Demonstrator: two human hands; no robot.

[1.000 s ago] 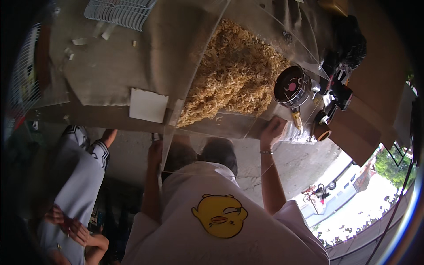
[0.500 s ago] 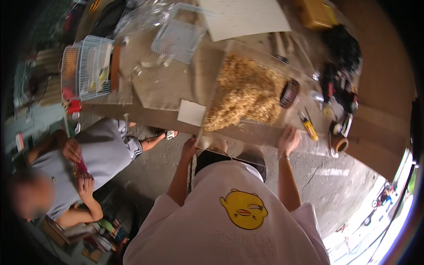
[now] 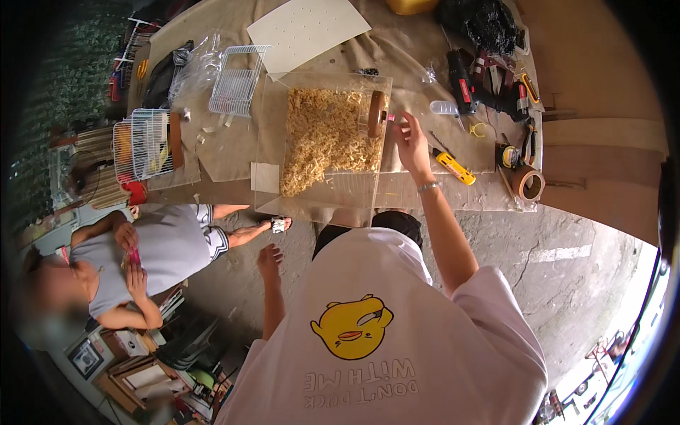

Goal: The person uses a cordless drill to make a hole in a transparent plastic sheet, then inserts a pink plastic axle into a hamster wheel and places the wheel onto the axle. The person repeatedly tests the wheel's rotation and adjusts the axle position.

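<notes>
A clear box [image 3: 319, 207] with wood shavings [image 3: 329, 131] inside stands at the table's front edge. A brown rounded piece [image 3: 377, 113] is at its right wall, with a tiny pink thing [image 3: 391, 117] just outside. My right hand [image 3: 411, 140] is over the table to the right of the box, fingers apart and apparently empty, the fingertips close to the pink thing. My left hand [image 3: 269, 259] hangs in the air below the table edge, left of the box and not touching it. Its fingers are loosely apart.
A yellow-handled tool [image 3: 454, 167], a tape roll [image 3: 528, 183] and a power tool [image 3: 462, 85] lie to the right. Wire cages [image 3: 239, 81] and a perforated white sheet [image 3: 308, 32] are at the back and left. Another person [image 3: 152, 248] stands at the left.
Both my hands have let go of the box's front corners. The right has moved forward beside the box; the left has dropped back toward me. The box now stands squarer to me.
</notes>
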